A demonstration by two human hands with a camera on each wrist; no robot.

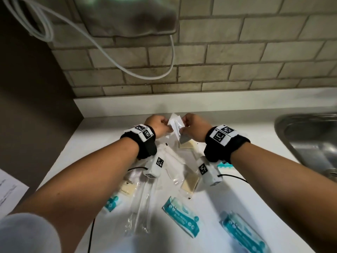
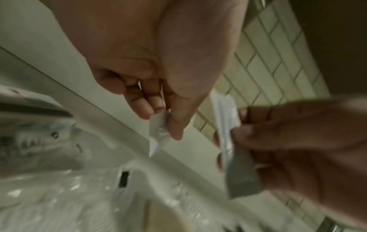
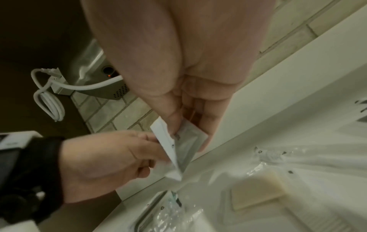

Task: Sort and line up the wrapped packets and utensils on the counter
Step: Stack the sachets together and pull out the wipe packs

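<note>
Both hands are up off the tabletop here. The left hand (image 1: pixel 158 125) and the right hand (image 1: pixel 193 124) each pinch an edge of a small flat white paper sachet with grey print (image 1: pixel 176 127), thumb against fingertips, holding it in the air just in front of the tiled wall. My guess is it's raised like that so the label can be read and the thing sorted into the right group. In the left wrist view it almost looks like two thin sachets being peeled apart, but that shot is blurry so I can't say for sure.

Right below the hands, the white tabletop (image 1: pixel 255 143) has a loose heap: clear plastic sleeves (image 1: pixel 138 207) that seem to have white utensils inside, and see-through wrappers each holding a flat cream-coloured square (image 1: pixel 189 183). Nearer the person, three teal-and-white printed packets (image 1: pixel 180 210) lie apart from one another, angled roughly alike, so that looks like the start of a row.

Off to the right there's a stainless steel sink (image 1: pixel 310 136), well apart from the pile. A white cable (image 1: pixel 127 68) hangs in a loop against the beige brick tiles.
</note>
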